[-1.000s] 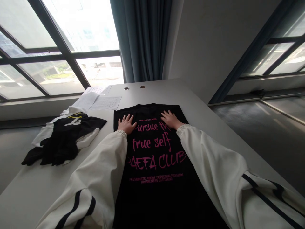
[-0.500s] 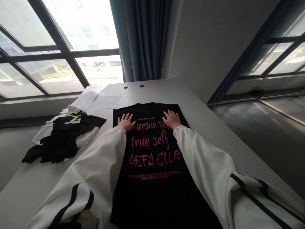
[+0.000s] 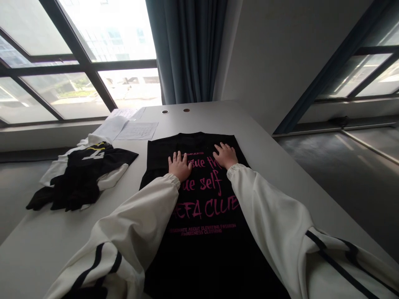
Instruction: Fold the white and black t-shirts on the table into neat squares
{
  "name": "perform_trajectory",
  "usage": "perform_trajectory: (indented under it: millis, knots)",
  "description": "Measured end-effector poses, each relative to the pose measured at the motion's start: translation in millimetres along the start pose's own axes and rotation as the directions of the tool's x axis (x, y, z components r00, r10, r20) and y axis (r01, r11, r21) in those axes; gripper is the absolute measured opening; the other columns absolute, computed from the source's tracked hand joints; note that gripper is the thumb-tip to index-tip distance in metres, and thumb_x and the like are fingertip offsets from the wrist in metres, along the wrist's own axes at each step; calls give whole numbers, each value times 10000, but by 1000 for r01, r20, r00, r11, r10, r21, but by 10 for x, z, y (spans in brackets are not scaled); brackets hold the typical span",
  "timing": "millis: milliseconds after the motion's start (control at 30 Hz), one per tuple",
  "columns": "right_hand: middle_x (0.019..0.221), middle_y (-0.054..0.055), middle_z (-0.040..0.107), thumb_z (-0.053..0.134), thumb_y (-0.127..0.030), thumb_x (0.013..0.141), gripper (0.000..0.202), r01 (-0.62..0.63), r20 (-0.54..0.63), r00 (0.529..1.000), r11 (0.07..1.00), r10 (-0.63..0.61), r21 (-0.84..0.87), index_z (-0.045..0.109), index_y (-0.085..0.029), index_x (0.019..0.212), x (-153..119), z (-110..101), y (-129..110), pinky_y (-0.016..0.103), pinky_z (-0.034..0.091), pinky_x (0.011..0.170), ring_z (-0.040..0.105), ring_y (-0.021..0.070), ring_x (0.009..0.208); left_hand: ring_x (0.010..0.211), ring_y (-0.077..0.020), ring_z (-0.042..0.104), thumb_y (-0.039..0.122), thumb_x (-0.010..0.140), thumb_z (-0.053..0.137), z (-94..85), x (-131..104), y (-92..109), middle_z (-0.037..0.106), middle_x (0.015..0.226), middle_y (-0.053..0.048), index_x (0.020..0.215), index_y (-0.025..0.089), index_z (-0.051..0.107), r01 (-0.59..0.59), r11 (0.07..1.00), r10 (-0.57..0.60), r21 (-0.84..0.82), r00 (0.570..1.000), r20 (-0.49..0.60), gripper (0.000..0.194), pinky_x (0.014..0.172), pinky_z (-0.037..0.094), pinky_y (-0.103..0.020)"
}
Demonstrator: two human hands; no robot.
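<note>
A black T-shirt (image 3: 205,253) with pink lettering lies spread on the white table, its neckline at the far end. Its sleeves are not seen sticking out at the sides. My left hand (image 3: 180,165) rests flat on the shirt's upper left, fingers apart, covering the start of the printed words. On the upper right, near the shoulder, my right hand (image 3: 225,155) lies with its fingers spread on the cloth. Neither hand grips the fabric. My forearms in white sleeves cover parts of both shirt sides.
A crumpled heap of black and white clothing (image 3: 81,174) sits on the table's left. Behind it are sheets of paper (image 3: 137,130). Two round cable holes (image 3: 165,112) show near the far edge of the table (image 3: 212,118). A blue-grey curtain (image 3: 187,54) hangs beyond.
My left hand has slid right, from the shirt's left edge inward over the lettering. My right hand has stayed in place on the shirt. The view has shifted slightly.
</note>
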State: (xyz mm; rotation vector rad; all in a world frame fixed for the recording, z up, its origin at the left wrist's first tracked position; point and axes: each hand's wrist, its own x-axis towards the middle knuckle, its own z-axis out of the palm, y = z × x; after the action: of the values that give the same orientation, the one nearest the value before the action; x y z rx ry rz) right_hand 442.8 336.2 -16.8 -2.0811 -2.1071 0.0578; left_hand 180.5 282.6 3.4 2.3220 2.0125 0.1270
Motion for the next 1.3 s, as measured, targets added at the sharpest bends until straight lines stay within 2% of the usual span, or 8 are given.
perform_trajectory:
  millis: [133,267,467,600,767,900,1100,1300]
  knots:
    - [1735,96,368,363,-525,1060,640,6,-5,1000,1000,-6,2,470,-266,1636,4,18,8,595,258,1277,338,352,1578,1648,-369,188,581,1077,339,-65,-326,31,271,1770,-125,1675,235,389,-144,989,144,-17,989,18,692,1310,121,-672]
    - [1730,101,377,361,-522,1061,638,5,-10,1000,1000,-5,4,477,-263,1632,5,17,10,596,257,1278,340,355,1576,1646,-359,208,579,1064,432,-48,-930,-30,268,1773,-93,1675,305,389,-359,932,361,-46,932,32,671,1320,153,-647]
    - [1726,103,385,347,-536,1063,647,13,-8,1000,1000,-13,20,482,-254,1629,-12,-9,16,592,256,1279,341,356,1576,1630,-347,268,520,1049,527,-138,-1795,-398,296,1759,-78,1667,341,395,-496,866,499,-62,866,32,657,1305,265,-610]
    - [1716,121,398,353,-513,1060,644,17,-17,1000,999,-16,27,498,-232,1620,-26,-23,17,587,266,1274,349,355,1573,1612,-325,319,516,1029,555,-214,-2243,-770,304,1754,-28,1658,422,386,-417,907,419,-68,907,32,658,1295,323,-586]
    - [1700,136,423,370,-516,1050,651,32,-36,999,999,-30,36,520,-213,1605,-16,-24,22,596,283,1261,374,366,1556,1619,-348,279,512,1010,529,-76,-2751,-1146,293,1750,-40,1723,363,219,-80,993,73,-89,994,-83,791,1289,348,-601]
    - [1606,151,544,386,-426,1034,594,46,-101,994,996,-38,75,630,-161,1506,-42,-67,8,551,339,1242,471,355,1477,1612,-338,295,489,999,529,-17,-2888,-1204,307,1741,-49,1734,367,140,-14,997,6,-77,994,-106,840,1293,330,-618]
    - [1408,128,686,369,-285,1022,495,226,-271,946,963,-180,147,789,-200,1269,-398,-335,-30,513,351,1253,522,344,1392,1610,-344,303,478,1002,537,-96,-2832,-1186,313,1742,-82,1706,309,318,-16,996,10,-83,998,-69,756,1304,316,-608]
    - [1476,71,641,489,-355,971,420,384,-1,920,903,-391,190,781,-297,1268,-1428,-667,179,542,364,1281,489,326,1467,1616,-363,293,447,965,610,-170,-2917,-1228,391,1718,-90,1593,307,528,-61,990,55,-124,997,-53,648,1305,310,-618]
